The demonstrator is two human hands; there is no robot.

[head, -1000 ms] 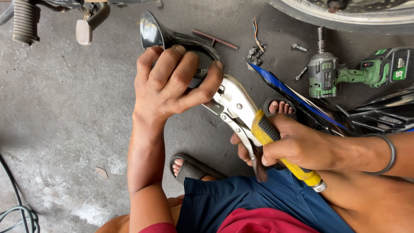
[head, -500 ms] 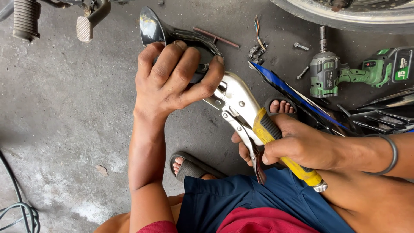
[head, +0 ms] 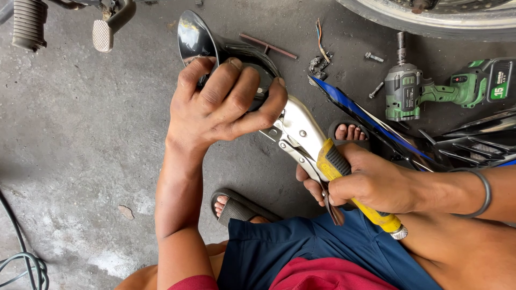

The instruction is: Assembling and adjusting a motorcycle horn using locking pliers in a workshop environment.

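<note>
My left hand [head: 223, 104] is clamped over a dark, shiny curved metal part [head: 196, 37] that rests on the concrete floor; its flared chrome end sticks out above my fingers. My right hand [head: 365, 182] grips the yellow-and-black handles of silver locking pliers [head: 298, 134]. The pliers' jaws reach under my left palm onto the metal part, and the exact bite is hidden by my fingers. A bracelet sits on my right wrist.
A green cordless impact driver [head: 446, 88] lies at the right beside loose bolts [head: 373, 56]. A blue plastic panel [head: 365, 121] and black fairing pieces [head: 473, 139] lie near my sandalled feet. A wheel rim [head: 430, 13] is at top right, a footpeg [head: 29, 24] top left, cables [head: 21, 258] bottom left.
Both hands stay on the part and pliers; my left hand and the pliers' head have shifted slightly upward.
</note>
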